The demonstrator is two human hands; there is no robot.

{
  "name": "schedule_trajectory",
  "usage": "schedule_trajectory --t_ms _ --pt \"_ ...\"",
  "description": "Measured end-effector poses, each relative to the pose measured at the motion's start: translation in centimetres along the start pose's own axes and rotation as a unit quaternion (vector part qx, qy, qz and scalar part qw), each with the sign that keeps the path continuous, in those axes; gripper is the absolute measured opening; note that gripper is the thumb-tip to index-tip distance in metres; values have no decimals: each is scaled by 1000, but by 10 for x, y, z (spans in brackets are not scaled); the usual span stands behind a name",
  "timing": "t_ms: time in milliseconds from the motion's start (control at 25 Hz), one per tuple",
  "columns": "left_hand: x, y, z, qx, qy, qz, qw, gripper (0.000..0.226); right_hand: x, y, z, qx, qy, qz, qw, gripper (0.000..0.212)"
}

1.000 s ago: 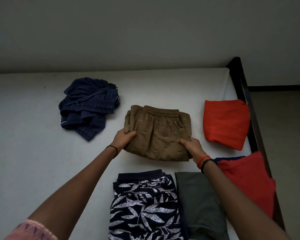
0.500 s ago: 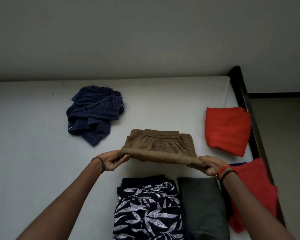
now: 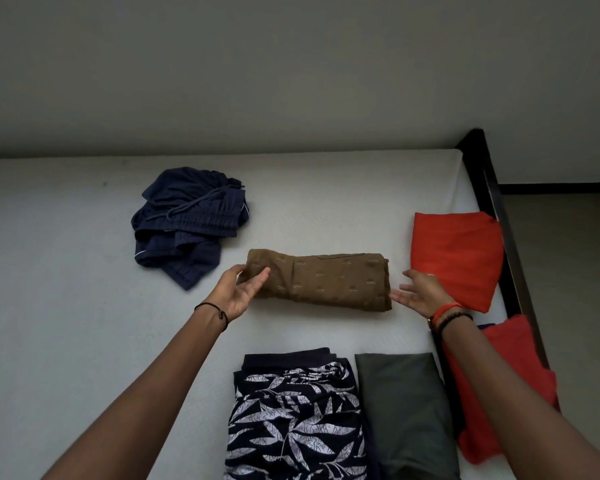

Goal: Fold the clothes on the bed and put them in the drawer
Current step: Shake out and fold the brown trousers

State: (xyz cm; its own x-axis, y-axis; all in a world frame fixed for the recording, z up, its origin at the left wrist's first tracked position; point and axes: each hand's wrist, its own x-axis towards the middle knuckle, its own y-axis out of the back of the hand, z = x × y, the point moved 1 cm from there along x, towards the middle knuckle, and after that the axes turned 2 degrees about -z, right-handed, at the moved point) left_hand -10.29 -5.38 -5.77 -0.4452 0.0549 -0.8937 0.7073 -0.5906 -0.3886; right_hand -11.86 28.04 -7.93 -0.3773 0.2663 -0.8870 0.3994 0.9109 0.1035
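Brown cloth with small pale flecks sits between two open hands. The left hand [image 3: 243, 292] lies with straight fingers against the left end of the folded brown patterned shorts [image 3: 321, 284], while the right hand [image 3: 420, 294] is spread and relaxed at the right end, gripping nothing; whether its fingertips touch the cloth I cannot tell. A second ago both hands pinched the near edge of a squarish fold, then lifted it. Now that edge is laid over the far half and both hands have let go, so this piece looks finished and ready to join the folded ones. The bundle is a narrow band in the middle of the white mattress [image 3: 66, 306], its long axis running left to right across the bed, the right end a little nearer the person, with the rounded fold towards them. Beyond the left hand lies a crumpled navy drawstring garment [image 3: 187, 223] – by my judgement the only piece not yet folded. Just right of the right hand is a folded orange-red garment [image 3: 458, 258], with a second red one [image 3: 513, 382] nearer by the dark bed frame [image 3: 499, 209]. Nearest the person lie folded navy leaf-print shorts [image 3: 291, 410] and a folded dark green garment [image 3: 406, 410] – no drawer is in view.
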Motion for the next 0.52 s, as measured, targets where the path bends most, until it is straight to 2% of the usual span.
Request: schedule_trajectory --t_ms 40,80,120,200,240,280,360,440,520 --pt "4 1 -2 39 1 -2 999 50 -1 -5 1 -106 86 48 989 34" --pt "9 2 -5 95 2 -1 995 47 -3 -10 3 -208 185 97 956 30" --pt "14 3 -10 153 -2 2 988 48 -7 -18 5 -288 291 125 904 28" --pt "18 -1 -18 235 -16 -4 972 58 -18 -39 16 -422 485 104 759 27" --pt "18 -4 -21 260 -21 -14 965 62 -22 -50 24 -484 538 72 686 28" --pt "18 -6 -22 283 -27 -23 959 60 -20 -60 34 -545 551 32 631 31" --pt "17 -9 -24 315 -42 -29 948 47 -11 -73 52 -661 484 -36 572 42" --pt "16 -5 -29 305 -94 16 948 41 0 -77 62 -739 398 -63 541 49" --pt "10 1 -38 261 -184 112 941 25 4 -81 61 -763 365 -67 529 50"
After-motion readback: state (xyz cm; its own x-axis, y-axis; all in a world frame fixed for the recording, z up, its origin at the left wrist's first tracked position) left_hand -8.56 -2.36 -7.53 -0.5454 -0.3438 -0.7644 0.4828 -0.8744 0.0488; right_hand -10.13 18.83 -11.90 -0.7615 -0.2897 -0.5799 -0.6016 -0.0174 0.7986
